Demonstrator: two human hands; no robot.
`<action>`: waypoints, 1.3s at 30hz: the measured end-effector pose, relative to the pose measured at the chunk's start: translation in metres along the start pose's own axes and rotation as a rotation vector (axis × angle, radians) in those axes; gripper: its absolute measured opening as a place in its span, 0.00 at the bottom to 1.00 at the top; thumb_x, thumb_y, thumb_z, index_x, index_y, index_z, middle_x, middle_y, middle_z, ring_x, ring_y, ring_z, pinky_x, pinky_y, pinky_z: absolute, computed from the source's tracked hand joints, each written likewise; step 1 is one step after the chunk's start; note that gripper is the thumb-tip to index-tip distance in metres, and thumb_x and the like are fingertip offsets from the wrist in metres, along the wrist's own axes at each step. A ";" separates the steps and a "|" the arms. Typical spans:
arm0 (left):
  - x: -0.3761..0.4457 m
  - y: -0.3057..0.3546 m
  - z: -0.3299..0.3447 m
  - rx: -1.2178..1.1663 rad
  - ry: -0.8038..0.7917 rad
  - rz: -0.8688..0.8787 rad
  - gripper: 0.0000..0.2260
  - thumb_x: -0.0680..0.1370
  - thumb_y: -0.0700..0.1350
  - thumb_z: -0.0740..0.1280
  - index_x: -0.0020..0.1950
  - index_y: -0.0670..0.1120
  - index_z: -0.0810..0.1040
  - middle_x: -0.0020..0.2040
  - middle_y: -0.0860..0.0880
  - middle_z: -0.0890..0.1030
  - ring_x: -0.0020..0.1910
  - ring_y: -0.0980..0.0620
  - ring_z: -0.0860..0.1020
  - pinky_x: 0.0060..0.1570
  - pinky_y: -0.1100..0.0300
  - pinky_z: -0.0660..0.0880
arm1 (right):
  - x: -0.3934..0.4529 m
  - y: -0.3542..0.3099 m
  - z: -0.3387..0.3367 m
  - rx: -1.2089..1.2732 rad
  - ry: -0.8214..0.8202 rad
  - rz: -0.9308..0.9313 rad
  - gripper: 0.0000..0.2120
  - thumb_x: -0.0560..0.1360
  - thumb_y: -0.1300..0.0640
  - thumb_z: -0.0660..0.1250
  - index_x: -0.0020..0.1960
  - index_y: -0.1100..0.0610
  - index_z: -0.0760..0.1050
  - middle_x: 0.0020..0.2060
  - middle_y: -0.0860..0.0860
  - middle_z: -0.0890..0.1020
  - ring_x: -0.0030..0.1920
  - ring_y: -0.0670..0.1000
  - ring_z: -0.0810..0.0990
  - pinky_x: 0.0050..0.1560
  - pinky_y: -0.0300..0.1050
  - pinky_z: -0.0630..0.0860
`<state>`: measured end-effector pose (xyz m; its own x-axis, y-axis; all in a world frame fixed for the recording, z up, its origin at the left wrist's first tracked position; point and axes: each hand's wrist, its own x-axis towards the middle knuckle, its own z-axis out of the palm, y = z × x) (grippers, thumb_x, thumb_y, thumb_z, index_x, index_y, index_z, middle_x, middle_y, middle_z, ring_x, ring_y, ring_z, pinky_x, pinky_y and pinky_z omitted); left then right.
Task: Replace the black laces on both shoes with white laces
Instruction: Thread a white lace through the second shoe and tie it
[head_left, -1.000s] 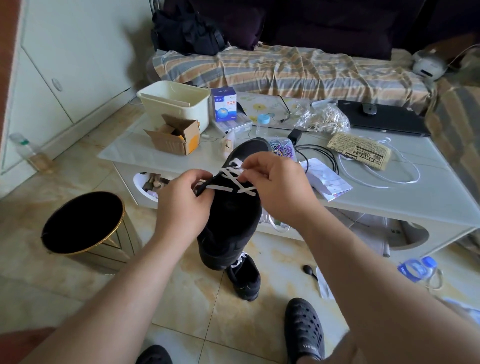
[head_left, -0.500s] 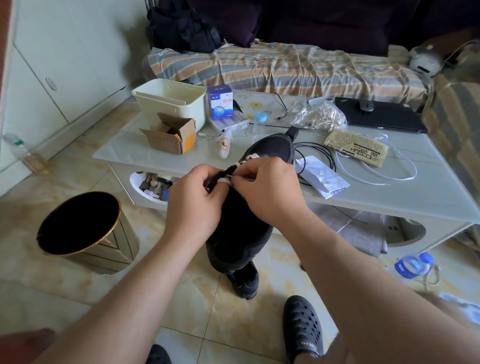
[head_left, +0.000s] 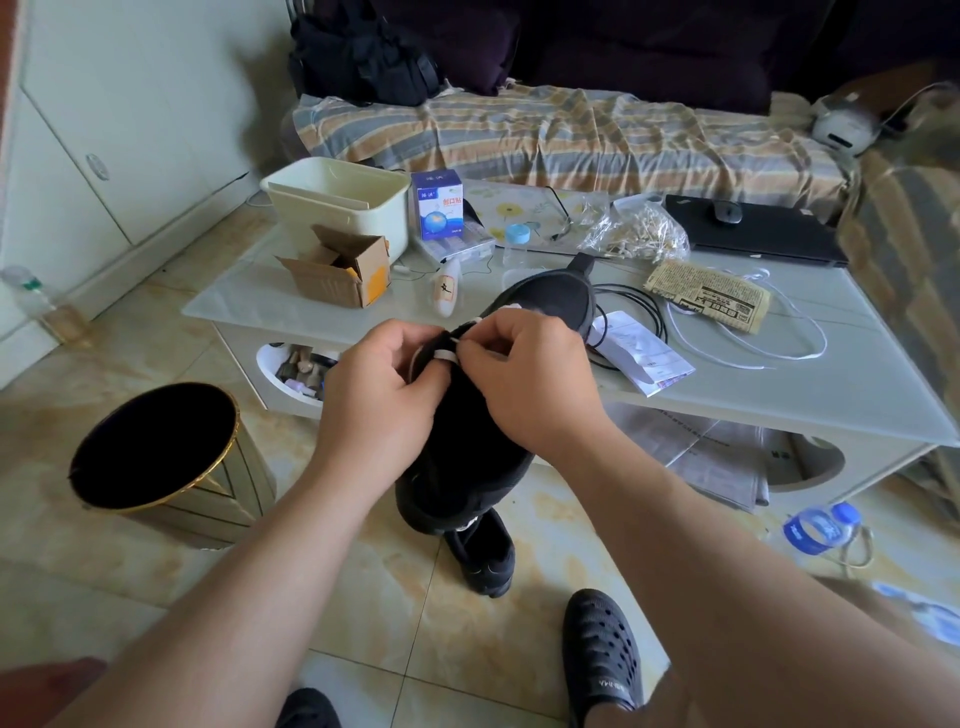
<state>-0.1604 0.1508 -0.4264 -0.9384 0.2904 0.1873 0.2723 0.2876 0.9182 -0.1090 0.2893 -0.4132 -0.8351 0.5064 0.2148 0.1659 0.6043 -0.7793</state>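
I hold a black shoe (head_left: 467, 441) in the air above the floor, toe towards me and heel (head_left: 550, 296) up by the table's edge. My left hand (head_left: 374, 384) grips the shoe's left side at the eyelets. My right hand (head_left: 524, 374) pinches the white lace (head_left: 447, 355) where it crosses the tongue. Most of the lacing is hidden under my fingers. The second black shoe (head_left: 483, 561) lies on the tiles right below. A loose white lace (head_left: 753, 358) lies on the table at the right.
The low glass table (head_left: 857, 384) carries a cardboard box (head_left: 337, 270), a cream tub (head_left: 337, 192), a blue box, black cable and a laptop (head_left: 753, 228). A black bin (head_left: 156, 447) stands at the left. A water bottle (head_left: 821, 530) lies on the floor at the right. My sandalled foot (head_left: 602, 654) rests below.
Both hands have closed in over the lacing, so the white crosses seen a second ago are now covered. The shoe has tilted, heel further towards the table.
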 end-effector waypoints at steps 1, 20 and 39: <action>0.000 0.000 0.001 -0.002 -0.006 0.001 0.08 0.79 0.46 0.72 0.53 0.60 0.82 0.47 0.64 0.86 0.48 0.63 0.83 0.52 0.62 0.78 | 0.000 0.000 0.000 -0.003 0.007 0.009 0.04 0.75 0.49 0.71 0.42 0.45 0.82 0.39 0.41 0.84 0.45 0.48 0.82 0.50 0.50 0.80; 0.000 0.024 0.006 -0.597 0.047 -0.388 0.09 0.80 0.37 0.70 0.55 0.49 0.85 0.43 0.47 0.88 0.40 0.52 0.86 0.38 0.60 0.81 | 0.009 -0.006 -0.022 0.133 -0.001 0.066 0.04 0.73 0.51 0.74 0.39 0.47 0.84 0.31 0.38 0.82 0.32 0.39 0.78 0.35 0.35 0.73; 0.001 0.017 -0.008 -0.493 -0.280 -0.219 0.17 0.80 0.31 0.66 0.59 0.50 0.85 0.47 0.37 0.83 0.44 0.43 0.79 0.46 0.54 0.76 | 0.006 -0.010 -0.028 -0.061 -0.005 -0.004 0.03 0.74 0.52 0.72 0.41 0.49 0.84 0.35 0.42 0.84 0.40 0.44 0.81 0.39 0.40 0.78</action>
<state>-0.1584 0.1486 -0.4080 -0.8518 0.5202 -0.0620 -0.1145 -0.0693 0.9910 -0.1010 0.3037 -0.3881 -0.8384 0.5010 0.2148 0.1940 0.6425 -0.7413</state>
